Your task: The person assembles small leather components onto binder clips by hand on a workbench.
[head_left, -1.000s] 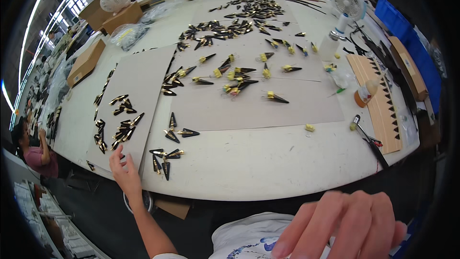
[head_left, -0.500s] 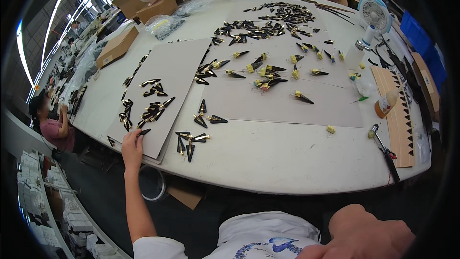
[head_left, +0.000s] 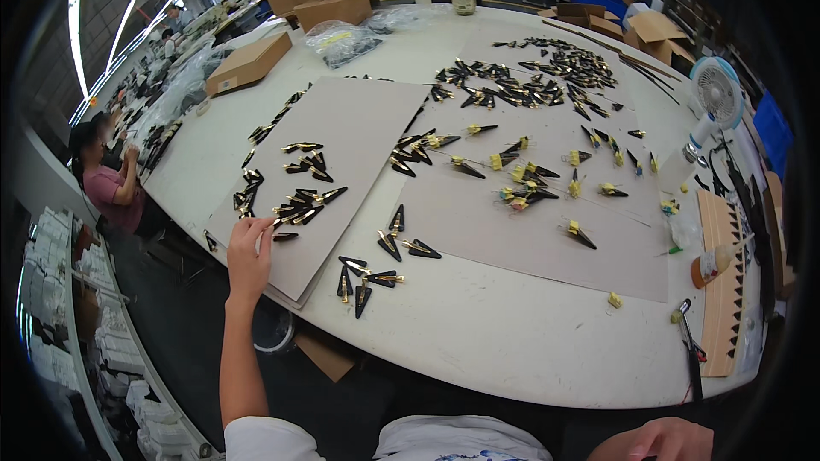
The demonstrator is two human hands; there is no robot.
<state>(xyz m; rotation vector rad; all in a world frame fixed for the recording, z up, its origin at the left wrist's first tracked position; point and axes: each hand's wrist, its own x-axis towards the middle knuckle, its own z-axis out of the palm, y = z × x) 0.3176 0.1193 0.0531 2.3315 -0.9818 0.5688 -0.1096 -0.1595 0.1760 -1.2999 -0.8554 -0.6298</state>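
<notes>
Black, pointed hair clips with gold metal parts lie in small groups on a grey board (head_left: 367,119) at the left. My left hand (head_left: 248,260) reaches over the board's near left part, fingers pinched at the gold end of a clip at the edge of a clip pile (head_left: 299,207). A single black clip (head_left: 285,236) lies just beside the fingers. Right of the board, several loose clips (head_left: 362,294) rest on the white table. My right hand (head_left: 664,440) is low at the right, close to my body and away from the clips; its fingers are partly cut off.
More clips (head_left: 572,68) cover a second grey sheet (head_left: 547,248), some with yellow pieces attached. At the right are a small fan (head_left: 716,92), an amber bottle (head_left: 711,266), a hammer-like tool (head_left: 686,333) and a tan strip (head_left: 717,324). A person (head_left: 111,179) sits far left.
My left hand has moved from the single clip up to the pile's edge, leaving that clip on the board. My right hand is lower in view. The whole view has shifted.
</notes>
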